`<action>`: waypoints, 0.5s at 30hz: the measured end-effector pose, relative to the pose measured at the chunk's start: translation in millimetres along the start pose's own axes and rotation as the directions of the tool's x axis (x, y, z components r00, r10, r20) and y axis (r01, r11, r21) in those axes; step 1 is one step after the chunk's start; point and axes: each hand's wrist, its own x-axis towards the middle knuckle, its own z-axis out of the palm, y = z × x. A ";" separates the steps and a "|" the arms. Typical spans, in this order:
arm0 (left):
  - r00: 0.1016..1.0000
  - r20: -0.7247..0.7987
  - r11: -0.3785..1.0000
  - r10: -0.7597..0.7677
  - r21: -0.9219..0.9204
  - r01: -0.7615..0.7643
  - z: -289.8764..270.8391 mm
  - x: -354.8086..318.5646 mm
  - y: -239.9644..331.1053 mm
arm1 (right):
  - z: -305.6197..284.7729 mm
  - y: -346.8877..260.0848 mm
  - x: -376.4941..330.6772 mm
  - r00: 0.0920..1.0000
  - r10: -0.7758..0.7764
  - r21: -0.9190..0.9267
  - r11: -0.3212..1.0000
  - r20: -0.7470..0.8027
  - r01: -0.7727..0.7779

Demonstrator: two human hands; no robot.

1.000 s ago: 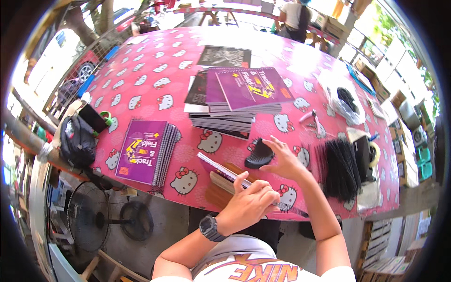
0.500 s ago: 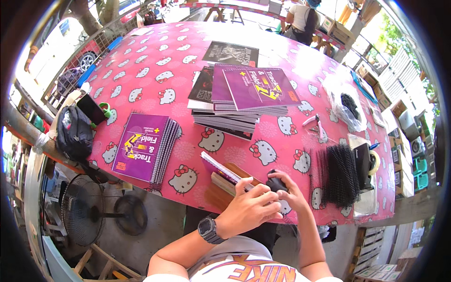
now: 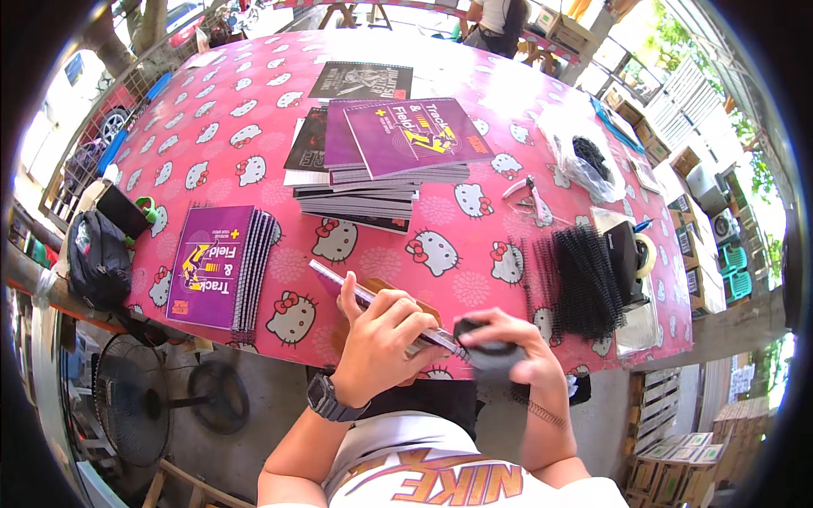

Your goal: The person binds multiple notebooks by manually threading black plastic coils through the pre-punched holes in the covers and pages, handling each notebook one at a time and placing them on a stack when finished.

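At the near edge of the pink cat-patterned surface (image 3: 254, 144), the left hand (image 3: 377, 343) grips a thin purple-covered notebook (image 3: 385, 309) while the right hand (image 3: 517, 356) closes around a black roll of tape (image 3: 487, 356) touching its end. A clear plastic bag (image 3: 584, 161) holding black binding coils lies well apart.

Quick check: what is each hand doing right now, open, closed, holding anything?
Left hand: closed on the edge-up notebook at the table's near edge.
Right hand: closed around a black spiral coil.
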 end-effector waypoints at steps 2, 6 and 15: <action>1.000 0.001 1.000 0.014 -0.007 -0.014 -1.3 -2.2 0.0 | -12.9 11.5 8.9 0.962 0.190 -0.503 0.822 -0.197 -0.266; 0.998 -0.040 0.999 0.043 -0.030 -0.044 0.1 -0.5 -2.0 | -13.6 -4.5 11.1 0.990 0.037 -0.054 0.998 0.133 -0.030; 1.000 0.005 1.000 -0.023 -0.020 0.023 -9.4 1.3 1.2 | -12.2 1.0 37.0 0.988 0.151 -0.559 0.821 0.019 -0.114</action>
